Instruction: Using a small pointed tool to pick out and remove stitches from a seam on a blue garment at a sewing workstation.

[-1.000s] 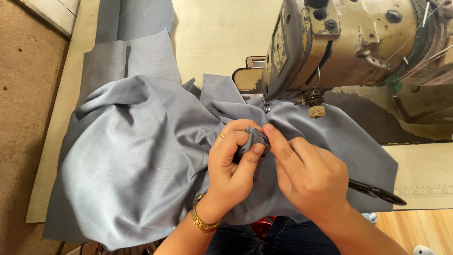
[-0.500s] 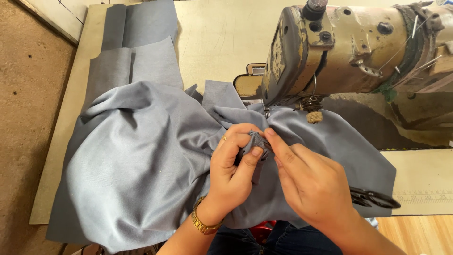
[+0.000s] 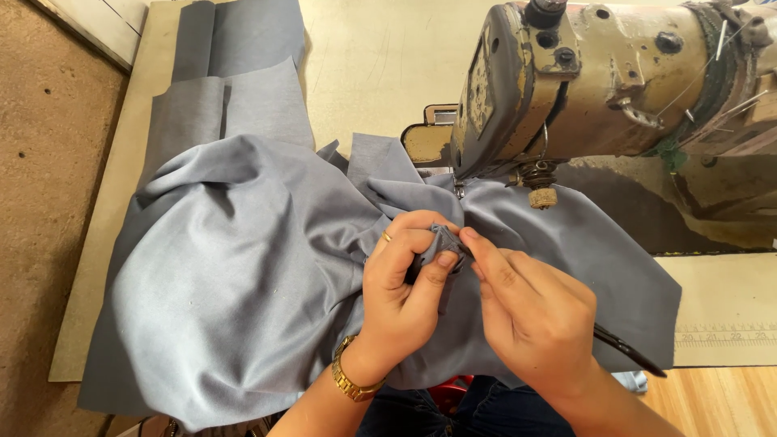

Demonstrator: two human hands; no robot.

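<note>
Both arms are bare, with no sleeves. The left hand [image 3: 405, 295] has a thin gold ring [image 3: 387, 237] on one finger. A gold watch band [image 3: 350, 380] made of small links goes around the left wrist. The right hand [image 3: 538, 316] wears nothing. Dark blue jeans [image 3: 477, 409] cover the lap.

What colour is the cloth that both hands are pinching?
The large woven cloth is plain blue-grey, without pattern; the head view shows it best.

Both hands pinch a small fold of grey cloth [image 3: 267, 267] at picture centre, the left hand [image 3: 402, 295] gripping it, the right hand [image 3: 530, 311] touching with fingertips. A sewing machine [image 3: 599, 81] stands at one o'clock, with dark scissors [image 3: 627, 352] at four o'clock beneath the right hand.
</note>
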